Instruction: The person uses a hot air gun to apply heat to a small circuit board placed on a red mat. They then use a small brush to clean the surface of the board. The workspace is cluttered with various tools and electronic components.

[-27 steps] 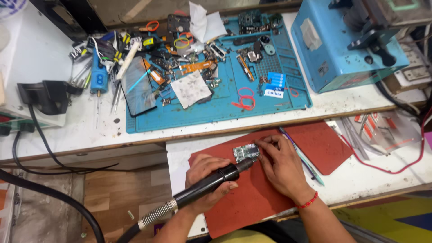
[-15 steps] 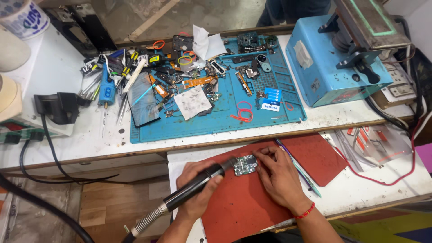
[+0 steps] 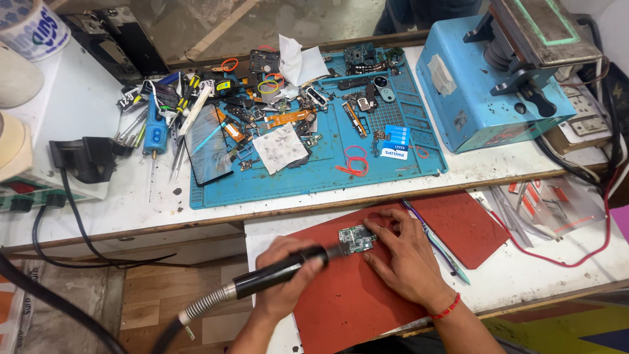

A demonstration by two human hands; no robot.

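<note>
We grip a black hot-air wand (image 3: 278, 272) in our left hand (image 3: 283, 278), fingers wrapped round it, nozzle at the circuit board (image 3: 356, 238) on the red mat (image 3: 354, 301), our right hand (image 3: 403, 259) pressing the board's edge, fingers spread flat.

A single head-worn camera looks steeply down from above the near edge of the surface (image 3: 131, 210), facing away from the wearer. It sits fairly close: both forearms enter from the bottom, and the far edge runs along the top.

Small blue-white packet (image 3: 394, 142) lies on blue mat (image 3: 419, 98).
</note>
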